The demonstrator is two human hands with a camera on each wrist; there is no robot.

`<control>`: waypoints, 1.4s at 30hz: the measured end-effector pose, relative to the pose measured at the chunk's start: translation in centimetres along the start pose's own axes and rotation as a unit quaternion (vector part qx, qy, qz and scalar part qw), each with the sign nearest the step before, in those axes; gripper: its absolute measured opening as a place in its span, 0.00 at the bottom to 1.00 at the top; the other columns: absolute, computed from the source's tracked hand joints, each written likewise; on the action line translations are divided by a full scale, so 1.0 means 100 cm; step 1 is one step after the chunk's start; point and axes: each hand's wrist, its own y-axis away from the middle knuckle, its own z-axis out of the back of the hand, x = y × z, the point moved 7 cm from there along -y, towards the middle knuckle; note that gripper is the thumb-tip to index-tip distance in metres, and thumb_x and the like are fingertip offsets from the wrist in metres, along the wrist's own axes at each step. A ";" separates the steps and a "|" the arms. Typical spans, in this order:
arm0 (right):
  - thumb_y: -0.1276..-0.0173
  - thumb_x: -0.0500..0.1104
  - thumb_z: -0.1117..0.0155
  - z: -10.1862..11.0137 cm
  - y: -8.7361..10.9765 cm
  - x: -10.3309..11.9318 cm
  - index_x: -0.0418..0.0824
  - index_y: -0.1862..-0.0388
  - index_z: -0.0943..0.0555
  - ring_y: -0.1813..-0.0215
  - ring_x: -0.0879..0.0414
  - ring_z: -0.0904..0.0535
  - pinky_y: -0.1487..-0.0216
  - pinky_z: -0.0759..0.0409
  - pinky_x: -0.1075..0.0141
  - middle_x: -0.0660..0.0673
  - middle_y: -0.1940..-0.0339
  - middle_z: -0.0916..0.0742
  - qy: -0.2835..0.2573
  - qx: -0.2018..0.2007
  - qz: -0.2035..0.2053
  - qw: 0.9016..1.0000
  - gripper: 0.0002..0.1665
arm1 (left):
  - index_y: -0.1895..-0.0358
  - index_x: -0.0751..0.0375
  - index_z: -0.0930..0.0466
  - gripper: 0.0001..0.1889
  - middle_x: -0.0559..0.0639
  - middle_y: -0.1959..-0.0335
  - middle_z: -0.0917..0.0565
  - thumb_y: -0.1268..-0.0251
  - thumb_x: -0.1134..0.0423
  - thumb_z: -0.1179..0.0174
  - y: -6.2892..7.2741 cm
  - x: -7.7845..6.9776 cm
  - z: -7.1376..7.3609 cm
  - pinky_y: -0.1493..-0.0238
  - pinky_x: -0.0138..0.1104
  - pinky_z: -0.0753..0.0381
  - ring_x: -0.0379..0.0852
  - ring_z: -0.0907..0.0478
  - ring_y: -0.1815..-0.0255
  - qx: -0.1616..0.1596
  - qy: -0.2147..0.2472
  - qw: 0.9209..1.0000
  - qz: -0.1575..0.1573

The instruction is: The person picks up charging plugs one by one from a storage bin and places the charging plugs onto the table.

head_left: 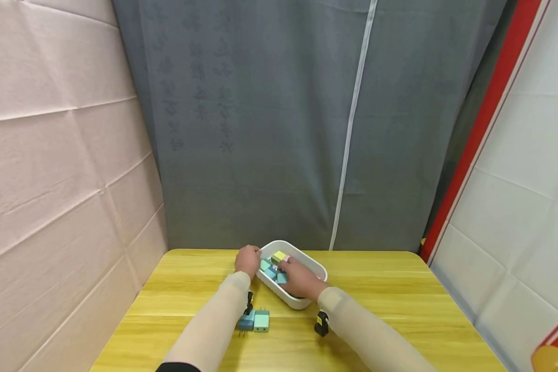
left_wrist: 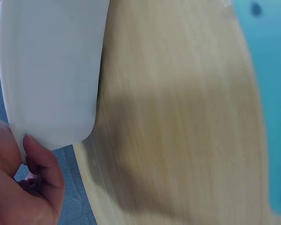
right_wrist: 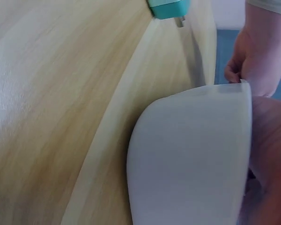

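Observation:
A white plastic box (head_left: 313, 263) stands on the table, holding several small chargers, among them a yellow one (head_left: 278, 257) and a light blue one (head_left: 282, 278). My left hand (head_left: 248, 260) pinches the rim at the far left corner between thumb and fingers; the left wrist view shows this hand (left_wrist: 25, 173) at the box's corner. Over the near right side, my right hand (head_left: 302, 279) reaches into the box, its fingers among the chargers. In the right wrist view the box wall hides those fingertips, so whether they grip a charger is unclear.
Next to my left forearm, a green charger (head_left: 261, 321) and a blue charger (head_left: 246, 321) lie side by side on the wooden table (head_left: 376, 310), metal prongs showing. A grey curtain (head_left: 260, 129) hangs behind the table's far edge. Pale cloth walls flank both sides.

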 end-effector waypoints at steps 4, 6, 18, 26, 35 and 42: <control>0.28 0.52 0.19 0.004 0.002 -0.007 0.42 0.32 0.16 0.49 0.56 0.22 0.37 0.17 0.55 0.47 0.46 0.17 -0.075 -0.002 -0.031 0.997 0.30 | 0.45 0.67 0.08 0.13 0.61 0.48 0.08 0.15 0.63 0.37 0.000 0.000 0.000 0.38 0.57 0.13 0.59 0.11 0.47 0.000 0.007 1.000 0.005; 0.29 0.52 0.18 0.005 0.003 -0.009 0.43 0.33 0.16 0.49 0.55 0.22 0.37 0.17 0.54 0.47 0.46 0.18 -0.101 -0.004 -0.044 0.994 0.30 | 0.45 0.67 0.08 0.13 0.61 0.48 0.08 0.15 0.63 0.38 0.000 0.000 0.000 0.38 0.57 0.13 0.60 0.11 0.47 -0.003 0.005 1.000 0.003; 0.30 0.52 0.17 0.011 0.017 -0.007 0.43 0.31 0.17 0.47 0.53 0.22 0.36 0.17 0.51 0.47 0.45 0.20 -0.143 -0.028 -0.053 0.988 0.33 | 0.44 0.67 0.08 0.13 0.61 0.47 0.08 0.15 0.63 0.38 0.002 0.000 -0.002 0.36 0.58 0.14 0.60 0.12 0.47 -0.003 0.008 1.000 0.005; 0.30 0.51 0.18 0.020 0.028 0.005 0.46 0.33 0.16 0.47 0.55 0.23 0.40 0.17 0.54 0.48 0.45 0.20 -0.140 -0.043 -0.034 0.989 0.30 | 0.47 0.67 0.07 0.12 0.61 0.49 0.08 0.16 0.64 0.38 -0.001 -0.001 -0.001 0.37 0.58 0.13 0.60 0.12 0.48 -0.005 0.006 1.000 -0.004; 0.30 0.53 0.19 0.020 0.044 0.027 0.49 0.33 0.16 0.36 0.49 0.20 0.32 0.17 0.50 0.43 0.28 0.20 -0.142 -0.025 -0.006 0.990 0.29 | 0.46 0.67 0.07 0.12 0.61 0.49 0.08 0.15 0.63 0.38 -0.001 0.001 -0.001 0.37 0.58 0.13 0.60 0.12 0.49 -0.002 0.009 1.000 0.000; 0.31 0.52 0.17 0.019 0.054 0.044 0.48 0.34 0.15 0.48 0.56 0.21 0.48 0.16 0.62 0.48 0.41 0.19 -0.113 -0.019 0.027 0.993 0.29 | 0.47 0.66 0.07 0.12 0.60 0.51 0.08 0.16 0.63 0.38 0.001 0.000 0.000 0.41 0.57 0.12 0.58 0.12 0.53 -0.003 0.013 1.000 -0.002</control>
